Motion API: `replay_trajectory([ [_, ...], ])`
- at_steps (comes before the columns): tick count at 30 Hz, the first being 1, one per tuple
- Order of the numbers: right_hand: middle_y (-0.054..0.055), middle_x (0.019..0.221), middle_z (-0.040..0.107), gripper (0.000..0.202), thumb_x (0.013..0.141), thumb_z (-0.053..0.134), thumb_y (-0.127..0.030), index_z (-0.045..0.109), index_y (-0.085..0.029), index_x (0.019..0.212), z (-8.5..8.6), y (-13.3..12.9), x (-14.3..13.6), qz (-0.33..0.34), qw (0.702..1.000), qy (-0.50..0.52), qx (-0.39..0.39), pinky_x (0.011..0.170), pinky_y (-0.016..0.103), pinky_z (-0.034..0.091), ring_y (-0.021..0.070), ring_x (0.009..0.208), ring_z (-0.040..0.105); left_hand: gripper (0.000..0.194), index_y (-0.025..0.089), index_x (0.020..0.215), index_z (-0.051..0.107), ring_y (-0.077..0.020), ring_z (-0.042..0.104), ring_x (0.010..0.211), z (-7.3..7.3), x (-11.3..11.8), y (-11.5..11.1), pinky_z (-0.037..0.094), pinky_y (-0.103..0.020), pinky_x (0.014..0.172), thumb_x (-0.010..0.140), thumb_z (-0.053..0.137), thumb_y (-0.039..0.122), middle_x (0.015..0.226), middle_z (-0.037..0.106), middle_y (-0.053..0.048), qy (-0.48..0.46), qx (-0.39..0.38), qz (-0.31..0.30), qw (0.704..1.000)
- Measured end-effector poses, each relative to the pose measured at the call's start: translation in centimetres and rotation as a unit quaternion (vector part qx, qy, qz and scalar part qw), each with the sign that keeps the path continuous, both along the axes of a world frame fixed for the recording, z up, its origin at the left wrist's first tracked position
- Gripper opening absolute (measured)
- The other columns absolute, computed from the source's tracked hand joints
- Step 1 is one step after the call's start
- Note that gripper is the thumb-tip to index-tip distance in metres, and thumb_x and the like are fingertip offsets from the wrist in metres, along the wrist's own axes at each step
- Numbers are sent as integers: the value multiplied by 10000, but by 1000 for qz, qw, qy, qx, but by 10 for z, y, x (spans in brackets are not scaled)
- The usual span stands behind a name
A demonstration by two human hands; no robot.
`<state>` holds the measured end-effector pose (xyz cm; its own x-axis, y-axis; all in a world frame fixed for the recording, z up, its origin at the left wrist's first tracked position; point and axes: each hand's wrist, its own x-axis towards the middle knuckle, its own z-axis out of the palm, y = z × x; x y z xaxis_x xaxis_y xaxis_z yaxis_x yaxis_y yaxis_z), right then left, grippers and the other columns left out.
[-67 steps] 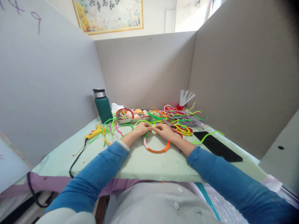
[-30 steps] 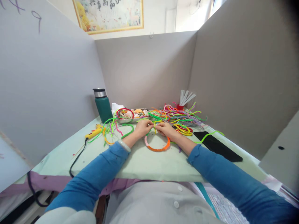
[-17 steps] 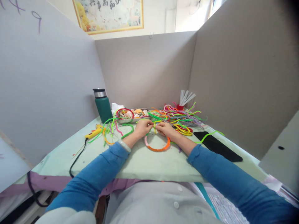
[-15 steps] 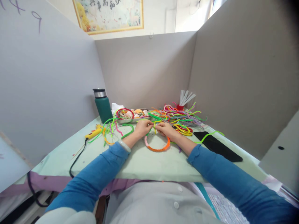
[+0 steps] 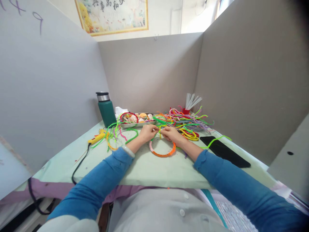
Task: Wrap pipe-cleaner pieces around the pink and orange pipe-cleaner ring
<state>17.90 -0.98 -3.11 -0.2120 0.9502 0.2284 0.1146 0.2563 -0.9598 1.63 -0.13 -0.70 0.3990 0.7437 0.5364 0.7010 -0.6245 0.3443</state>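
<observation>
Since a couple of seconds ago both hands have lifted slightly off the table and drawn closer at the far side of the pipe-cleaner ring (image 5: 162, 152); over the last second almost nothing moves, which reads as fine twisting at one spot. The left hand (image 5: 147, 132) and right hand (image 5: 172, 133) are each closed in a pinch on the ring's far arc, fingertips nearly touching, where a yellow pipe-cleaner end (image 5: 160, 128) sits between them. The ring, orange on its near arc and pink at left, lies tilted on the green table cover (image 5: 149, 169), near edge down; its longer axis runs left to right. A heap of pipe cleaners (image 5: 185, 120) lies far right; a black phone (image 5: 224, 151) right; a glue gun (image 5: 98, 137) and green flask (image 5: 106, 109) left.
</observation>
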Motion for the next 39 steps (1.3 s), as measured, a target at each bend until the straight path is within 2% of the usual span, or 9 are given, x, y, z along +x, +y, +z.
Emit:
replay_trajectory([
  [16,-47,472,441,242,639,581,-376,533,-140,668,-3,2,0,7,1000,0,15,333,178,182,32,352,292,207,161,819,652,-108,526,598,-2,-2,1,379,-199,597,679,561,285,673,624,-17,8,-10,-5,1000],
  [27,-48,475,451,241,631,590,-371,549,-138,675,1,-2,0,15,1000,0,9,336,177,180,28,355,287,265,145,765,630,-98,514,620,-1,-2,1,366,-191,566,711,538,388,754,619,-30,24,27,-55,998],
  [29,-47,473,452,238,633,589,-371,548,-140,670,1,-2,0,18,1000,2,10,336,180,178,29,353,286,259,144,770,625,-93,511,586,0,-2,-1,366,-191,548,712,534,379,714,613,-19,10,-1,-58,998],
  [35,-46,474,450,238,636,590,-376,539,-144,653,1,-3,0,18,1000,10,7,336,186,178,32,347,285,309,130,832,569,-92,529,500,-1,-3,-3,373,-187,454,725,486,408,668,585,-4,-57,-158,-89,982],
  [39,-44,485,446,239,644,586,-374,535,-140,650,0,-3,0,22,1000,12,12,336,184,175,29,351,286,327,130,822,537,-91,526,476,-2,-3,-3,363,-181,415,707,497,433,655,546,5,-89,-207,-108,968],
])
